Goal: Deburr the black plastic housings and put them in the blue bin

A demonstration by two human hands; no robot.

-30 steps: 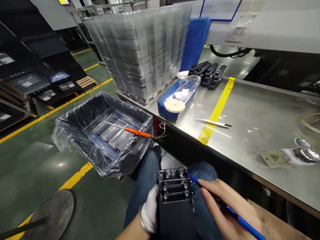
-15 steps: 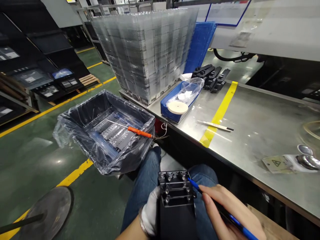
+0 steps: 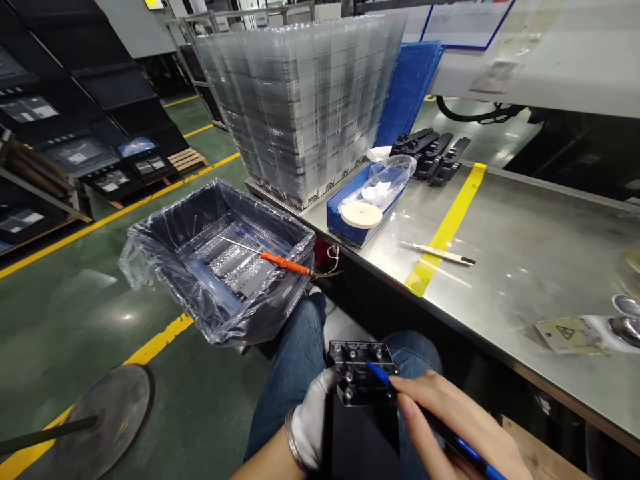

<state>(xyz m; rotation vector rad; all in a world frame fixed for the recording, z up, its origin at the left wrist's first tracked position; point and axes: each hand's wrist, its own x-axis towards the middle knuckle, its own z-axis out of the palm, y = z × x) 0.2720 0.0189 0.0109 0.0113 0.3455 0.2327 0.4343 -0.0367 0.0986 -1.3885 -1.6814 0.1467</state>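
Right hand, bare, is closed in a pen grip round the blue-handled tool; its tip sits on the upper end face of the black block, among the small screw heads there. Your left hand, in a white glove with a bracelet at the wrist, is wrapped round the block's side and props it upright on your lap, over the jeans.

Progress, judged from this view: you are working the end-face fasteners, with the tip near the middle of them. Which are finished and which remain cannot be told; they all look alike.

Around you: bag-lined black bin at your left knee, holding clear trays with an orange-handled tool across its rim. On the steel surface: tall stack of clear trays, blue tray with a white disc, white pen by the yellow stripe, more black parts at the back.

Hidden or unclear: the block's lower body and the tool's rear end run off the frame edge. Left fingers are behind the block. Tip shape is too small to read.
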